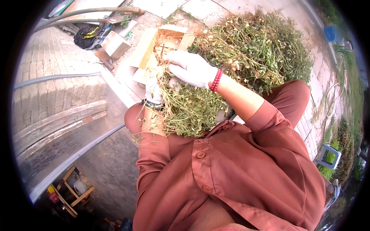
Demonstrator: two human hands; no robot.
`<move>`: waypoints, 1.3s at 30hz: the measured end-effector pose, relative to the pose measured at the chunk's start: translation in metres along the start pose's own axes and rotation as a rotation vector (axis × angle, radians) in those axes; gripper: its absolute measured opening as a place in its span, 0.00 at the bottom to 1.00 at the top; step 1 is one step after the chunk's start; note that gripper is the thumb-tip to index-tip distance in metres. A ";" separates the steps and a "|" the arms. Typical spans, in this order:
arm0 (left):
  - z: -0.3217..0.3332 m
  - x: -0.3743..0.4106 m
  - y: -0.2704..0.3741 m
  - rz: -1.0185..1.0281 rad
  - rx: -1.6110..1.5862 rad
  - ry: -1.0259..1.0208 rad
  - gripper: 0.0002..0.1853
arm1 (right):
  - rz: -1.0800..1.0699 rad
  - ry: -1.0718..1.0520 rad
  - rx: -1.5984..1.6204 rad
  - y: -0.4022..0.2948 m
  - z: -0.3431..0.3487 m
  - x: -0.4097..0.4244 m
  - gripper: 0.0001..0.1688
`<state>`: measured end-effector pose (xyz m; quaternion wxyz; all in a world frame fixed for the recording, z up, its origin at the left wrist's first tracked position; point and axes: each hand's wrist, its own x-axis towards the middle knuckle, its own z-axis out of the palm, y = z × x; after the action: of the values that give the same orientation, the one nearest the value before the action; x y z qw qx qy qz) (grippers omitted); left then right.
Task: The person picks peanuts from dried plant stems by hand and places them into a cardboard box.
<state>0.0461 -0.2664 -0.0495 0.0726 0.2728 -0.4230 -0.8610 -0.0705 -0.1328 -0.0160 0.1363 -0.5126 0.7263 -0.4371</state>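
My left hand (pixel 153 91), in a white glove with a dark band at the wrist, grips a bunch of uprooted peanut plants (pixel 192 111). Leafy stems hang over my lap, and some trail across my left forearm. My right hand (pixel 190 68), also gloved in white, has its fingers curled at the brown roots of that bunch; the fingertips are partly hidden. A red bead bracelet (pixel 216 80) circles the right wrist. Just beyond both hands stands an open cardboard box (pixel 146 47) with loose peanut pods (pixel 163 52) inside.
A large heap of peanut plants (pixel 248 49) with pods lies ahead to the right. On the left are a block (pixel 115 44), a dark bag (pixel 86 36), wooden poles (pixel 115 11) and a metal-edged door frame (pixel 115 89). A grey plastic stool (pixel 329 156) stands far right.
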 end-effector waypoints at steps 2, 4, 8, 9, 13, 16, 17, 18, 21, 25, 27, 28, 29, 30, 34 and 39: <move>-0.007 0.002 0.001 0.000 0.110 -0.031 0.23 | 0.051 -0.042 -0.005 -0.010 -0.003 0.000 0.21; -0.030 0.007 -0.009 -0.009 0.238 0.053 0.24 | -0.034 -0.019 -0.088 -0.021 -0.004 0.002 0.19; 0.004 0.007 -0.004 -0.109 0.276 0.173 0.26 | 0.036 -0.143 -0.269 -0.025 -0.005 0.009 0.16; 0.004 0.005 -0.001 -0.114 0.256 0.151 0.27 | 0.039 -0.134 -0.271 -0.025 -0.004 0.009 0.15; -0.010 -0.002 0.009 -0.133 0.106 -0.099 0.27 | 0.059 -0.058 -0.138 -0.020 0.002 0.007 0.16; -0.019 -0.002 0.014 -0.140 0.076 -0.154 0.28 | 0.047 -0.018 -0.118 -0.019 0.009 0.008 0.15; -0.021 -0.002 0.015 -0.134 0.078 -0.140 0.28 | 0.029 0.014 -0.117 -0.020 0.012 0.007 0.15; -0.023 -0.002 0.013 -0.124 0.087 -0.111 0.28 | 0.047 0.006 -0.161 -0.021 0.014 0.008 0.15; -0.023 -0.003 0.012 -0.083 0.124 0.015 0.29 | 0.111 -0.026 -0.260 -0.021 0.019 0.013 0.16; -0.010 -0.011 0.017 -0.066 0.180 0.216 0.29 | 0.164 -0.048 -0.166 -0.021 0.024 0.020 0.19; -0.003 -0.015 0.022 -0.069 0.156 0.268 0.30 | 0.158 -0.055 0.018 -0.013 0.026 0.026 0.20; -0.028 -0.004 0.016 -0.018 -0.114 -0.153 0.30 | 0.186 -0.108 0.221 -0.011 0.024 0.029 0.21; -0.053 0.007 0.009 -0.075 -0.366 -0.579 0.30 | 0.240 -0.163 0.343 -0.014 0.023 0.029 0.20; -0.027 -0.012 0.021 -0.118 -0.218 -0.181 0.28 | 0.303 -0.211 0.465 -0.017 0.018 0.029 0.20; -0.038 -0.005 0.015 -0.078 -0.313 -0.256 0.28 | 0.531 0.118 1.253 0.000 0.029 0.037 0.17; -0.041 -0.014 0.019 0.012 -0.345 -0.078 0.26 | 0.910 0.700 1.011 0.047 -0.014 0.068 0.17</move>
<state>0.0776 -0.3021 -0.0495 0.1069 0.2202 -0.2732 -0.9303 -0.1387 -0.1804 -0.0275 0.2826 0.1303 0.5784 -0.7541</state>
